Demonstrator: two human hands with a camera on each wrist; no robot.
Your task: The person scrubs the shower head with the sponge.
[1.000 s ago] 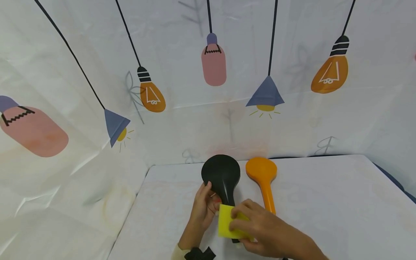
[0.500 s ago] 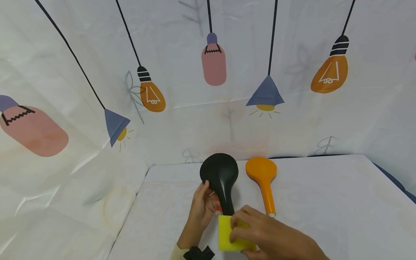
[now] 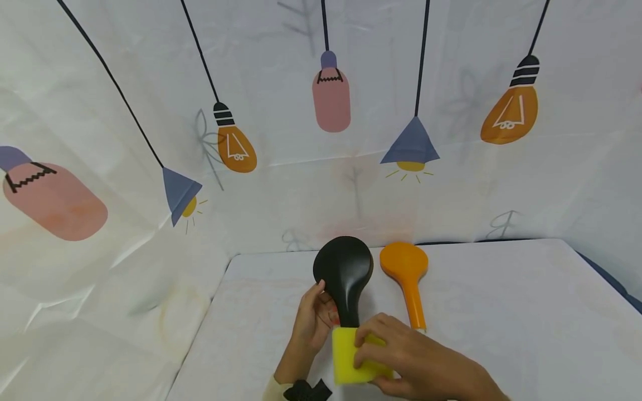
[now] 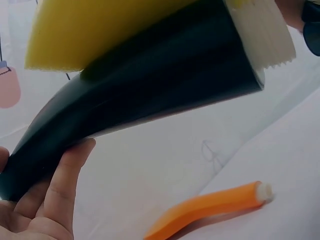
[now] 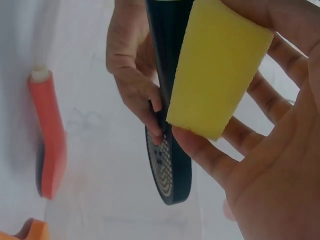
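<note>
A black shower head (image 3: 344,270) is tilted up above the white table, its round head away from the person. My left hand (image 3: 313,320) grips it near the neck, fingers curled behind. My right hand (image 3: 401,353) holds a yellow sponge (image 3: 346,356) against the handle. In the right wrist view the sponge (image 5: 220,70) sits between thumb and fingers, beside the handle, and the nozzle face (image 5: 161,167) shows. In the left wrist view the white threaded end (image 4: 262,32) sticks out past the sponge.
An orange shower head (image 3: 405,267) lies on the table (image 3: 501,312), right of the black one. A red shower head (image 5: 47,130) shows in the right wrist view; in the head view the left hand mostly hides it. A lamp-printed sheet (image 3: 281,206) stands behind.
The sponge has slid down the black handle toward its end, then slightly back up. The round head has shifted a little left and then right. The left hand keeps its grip.
</note>
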